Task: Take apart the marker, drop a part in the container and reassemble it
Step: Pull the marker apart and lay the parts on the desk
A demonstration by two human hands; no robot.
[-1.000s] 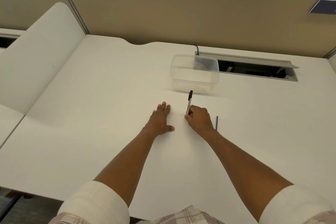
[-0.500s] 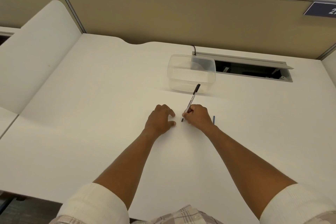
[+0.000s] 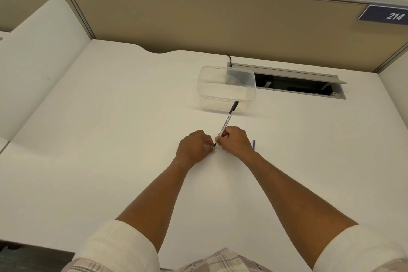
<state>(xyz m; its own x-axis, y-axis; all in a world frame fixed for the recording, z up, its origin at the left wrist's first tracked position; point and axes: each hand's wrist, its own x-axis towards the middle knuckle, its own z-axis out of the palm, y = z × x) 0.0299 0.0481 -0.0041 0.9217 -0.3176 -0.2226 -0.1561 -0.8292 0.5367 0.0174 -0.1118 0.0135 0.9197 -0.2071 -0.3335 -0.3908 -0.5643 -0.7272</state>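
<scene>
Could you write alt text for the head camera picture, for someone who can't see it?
Seen from above, a person's right hand holds a marker tilted over a white desk, while the left hand pinches its lower tip. A clear, empty plastic container sits just beyond, and a small blue stick lies beside the right hand.

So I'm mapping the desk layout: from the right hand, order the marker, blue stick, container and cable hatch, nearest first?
1. Marker, held in the right hand.
2. Blue stick, just right of it.
3. Container, ahead.
4. Cable hatch, behind and right of the container.
</scene>
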